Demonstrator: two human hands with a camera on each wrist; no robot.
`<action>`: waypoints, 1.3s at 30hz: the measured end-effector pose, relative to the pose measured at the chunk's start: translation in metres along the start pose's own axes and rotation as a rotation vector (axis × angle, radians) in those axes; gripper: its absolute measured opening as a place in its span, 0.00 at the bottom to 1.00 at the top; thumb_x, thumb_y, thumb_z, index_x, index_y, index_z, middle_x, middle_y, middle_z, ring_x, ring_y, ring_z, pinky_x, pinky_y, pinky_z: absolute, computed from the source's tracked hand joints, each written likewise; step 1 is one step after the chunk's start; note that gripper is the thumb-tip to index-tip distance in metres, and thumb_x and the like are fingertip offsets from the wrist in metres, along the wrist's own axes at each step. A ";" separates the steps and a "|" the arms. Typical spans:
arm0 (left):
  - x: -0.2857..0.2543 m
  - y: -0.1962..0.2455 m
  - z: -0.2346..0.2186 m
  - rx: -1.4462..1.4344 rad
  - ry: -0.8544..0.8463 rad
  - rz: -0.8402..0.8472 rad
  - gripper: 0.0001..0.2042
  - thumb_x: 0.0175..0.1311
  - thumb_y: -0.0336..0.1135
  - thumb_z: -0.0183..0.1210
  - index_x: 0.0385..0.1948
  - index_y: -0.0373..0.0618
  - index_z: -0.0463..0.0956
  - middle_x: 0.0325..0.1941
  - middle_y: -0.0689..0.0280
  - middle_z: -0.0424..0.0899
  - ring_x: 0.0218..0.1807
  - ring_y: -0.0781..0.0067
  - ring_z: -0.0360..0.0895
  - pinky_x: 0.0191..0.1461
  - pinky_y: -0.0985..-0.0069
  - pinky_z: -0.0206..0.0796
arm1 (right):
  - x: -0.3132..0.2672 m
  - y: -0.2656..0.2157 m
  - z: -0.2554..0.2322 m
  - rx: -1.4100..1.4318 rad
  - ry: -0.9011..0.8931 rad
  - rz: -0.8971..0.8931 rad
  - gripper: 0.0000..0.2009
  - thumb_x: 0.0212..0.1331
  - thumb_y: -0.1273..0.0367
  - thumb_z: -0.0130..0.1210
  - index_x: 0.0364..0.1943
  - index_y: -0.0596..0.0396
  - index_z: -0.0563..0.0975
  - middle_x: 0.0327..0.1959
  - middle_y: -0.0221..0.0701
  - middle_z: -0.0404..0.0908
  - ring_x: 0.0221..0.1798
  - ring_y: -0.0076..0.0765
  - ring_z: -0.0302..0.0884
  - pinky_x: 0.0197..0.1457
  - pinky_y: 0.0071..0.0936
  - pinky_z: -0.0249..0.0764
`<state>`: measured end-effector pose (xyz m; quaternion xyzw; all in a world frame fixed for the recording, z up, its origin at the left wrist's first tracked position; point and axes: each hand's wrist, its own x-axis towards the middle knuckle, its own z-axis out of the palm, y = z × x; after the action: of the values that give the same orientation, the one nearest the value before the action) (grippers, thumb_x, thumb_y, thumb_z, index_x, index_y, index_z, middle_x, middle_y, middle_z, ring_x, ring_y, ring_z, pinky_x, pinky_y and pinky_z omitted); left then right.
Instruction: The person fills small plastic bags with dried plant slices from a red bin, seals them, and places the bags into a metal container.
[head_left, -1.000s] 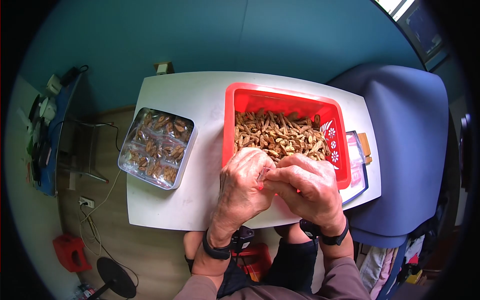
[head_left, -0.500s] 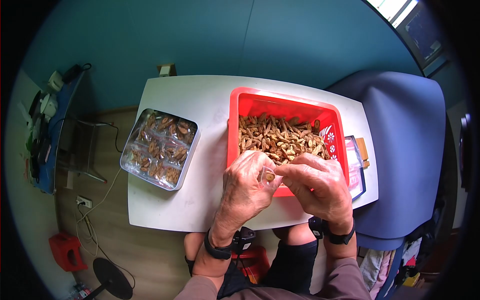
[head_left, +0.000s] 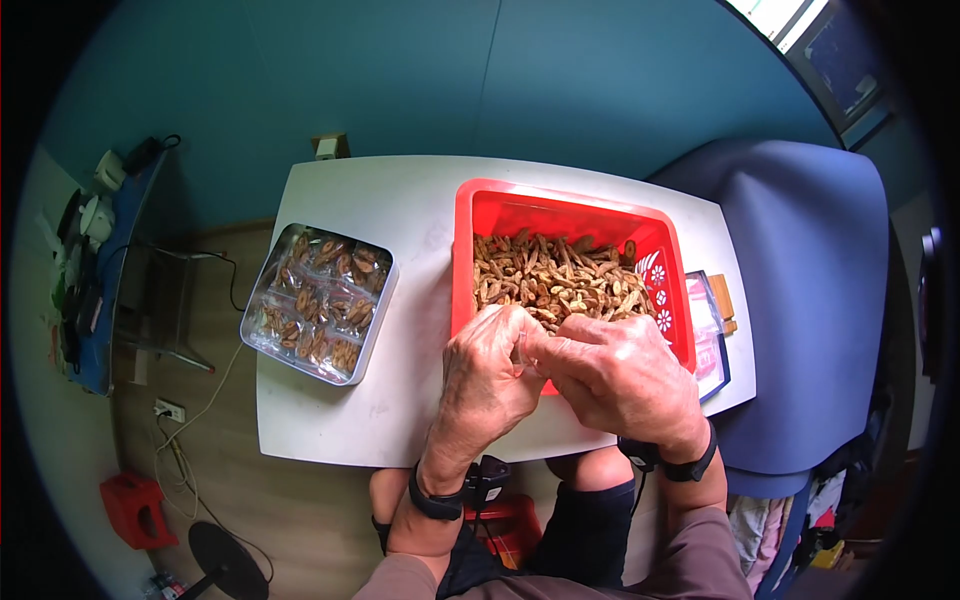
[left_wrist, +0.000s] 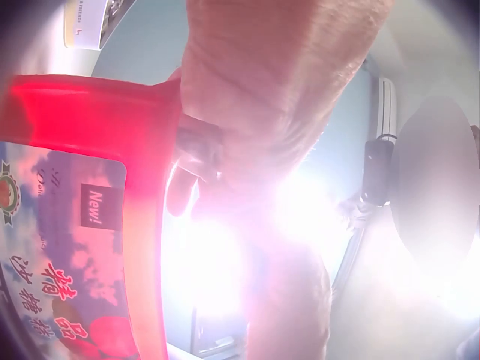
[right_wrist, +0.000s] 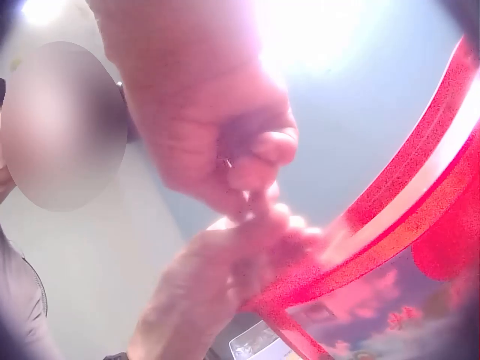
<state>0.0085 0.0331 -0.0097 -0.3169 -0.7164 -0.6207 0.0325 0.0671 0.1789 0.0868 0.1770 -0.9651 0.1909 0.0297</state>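
Note:
Both hands meet above the near rim of a red basket (head_left: 464, 250) that holds many dried brown slices (head_left: 560, 275). The left hand (head_left: 490, 372) pinches a small clear plastic bag (head_left: 521, 352) between thumb and fingers. Against it, the right hand (head_left: 625, 378) has its thumb and forefinger pinched at the bag's edge, the other fingers curled. What lies inside the bag is hidden by the fingers. In the right wrist view the right hand (right_wrist: 217, 135) touches the left hand's fingertips; glare blurs the left wrist view.
On the white table (head_left: 330, 420), a metal tin (head_left: 376, 325) of filled clear bags stands at the left. A dark-edged tray (head_left: 712, 365) with pink-marked bags and a wooden piece (head_left: 722, 303) lie right of the basket. A blue-covered object (head_left: 810, 300) stands beside the table.
The right hand has moved left and closer over the bag, covering the slice that showed in it half a second earlier. The left hand keeps its pinch.

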 end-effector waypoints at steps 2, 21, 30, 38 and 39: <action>0.000 0.001 0.000 0.000 0.019 0.006 0.08 0.50 0.22 0.62 0.28 0.43 0.73 0.27 0.58 0.77 0.34 0.49 0.77 0.38 0.59 0.68 | 0.002 -0.001 -0.006 0.009 -0.048 -0.009 0.12 0.55 0.75 0.60 0.44 0.50 0.79 0.30 0.32 0.77 0.29 0.45 0.80 0.28 0.40 0.73; 0.001 0.010 -0.008 -0.001 -0.116 -0.087 0.21 0.48 0.27 0.70 0.44 0.45 0.72 0.33 0.61 0.81 0.40 0.56 0.82 0.44 0.62 0.72 | -0.001 0.026 0.001 0.286 -0.007 0.041 0.07 0.58 0.74 0.62 0.41 0.55 0.82 0.31 0.40 0.85 0.34 0.49 0.85 0.37 0.39 0.77; -0.002 0.011 -0.020 -0.779 -0.183 -0.278 0.29 0.59 0.26 0.67 0.61 0.40 0.62 0.43 0.64 0.80 0.40 0.73 0.83 0.49 0.72 0.77 | -0.031 0.024 0.001 0.515 0.303 0.231 0.06 0.65 0.76 0.61 0.43 0.62 0.80 0.25 0.31 0.79 0.23 0.24 0.78 0.25 0.24 0.73; 0.000 0.019 -0.016 -0.909 -0.146 -0.488 0.23 0.62 0.21 0.62 0.58 0.40 0.65 0.41 0.65 0.77 0.36 0.82 0.78 0.40 0.81 0.77 | -0.045 0.020 0.009 0.545 0.317 0.315 0.07 0.63 0.77 0.63 0.44 0.63 0.81 0.28 0.28 0.81 0.24 0.20 0.79 0.26 0.20 0.74; -0.001 0.018 -0.016 -0.912 -0.145 -0.489 0.23 0.62 0.21 0.62 0.58 0.40 0.65 0.41 0.65 0.77 0.36 0.82 0.78 0.40 0.81 0.77 | -0.046 0.022 0.012 0.593 0.331 0.316 0.08 0.62 0.77 0.64 0.44 0.63 0.81 0.28 0.27 0.81 0.24 0.18 0.79 0.26 0.19 0.74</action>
<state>0.0125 0.0186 0.0096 -0.1646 -0.4266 -0.8356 -0.3045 0.1028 0.2087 0.0622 -0.0063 -0.8654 0.4904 0.1027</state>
